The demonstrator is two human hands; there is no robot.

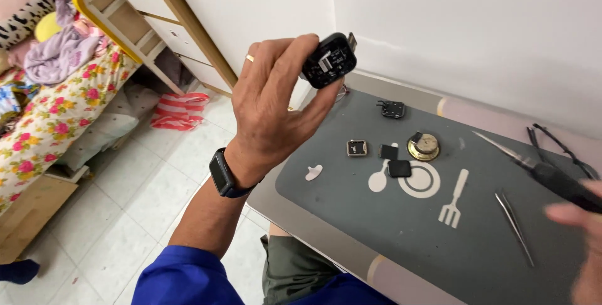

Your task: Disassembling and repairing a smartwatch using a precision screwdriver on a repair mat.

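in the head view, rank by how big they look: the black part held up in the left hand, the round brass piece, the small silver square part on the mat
1. black part, though it is nearer the camera, so this is unsure
2. round brass piece
3. small silver square part

White plain walls [439, 23] meeting in a corner. Pale tiled floor [144, 186] below. Against the wall, white drawers [182, 35] with wooden edges. At left, a bed with flowered sheet [56, 123], soft toys [31, 4] and clothes on top. Even, soft light everywhere.
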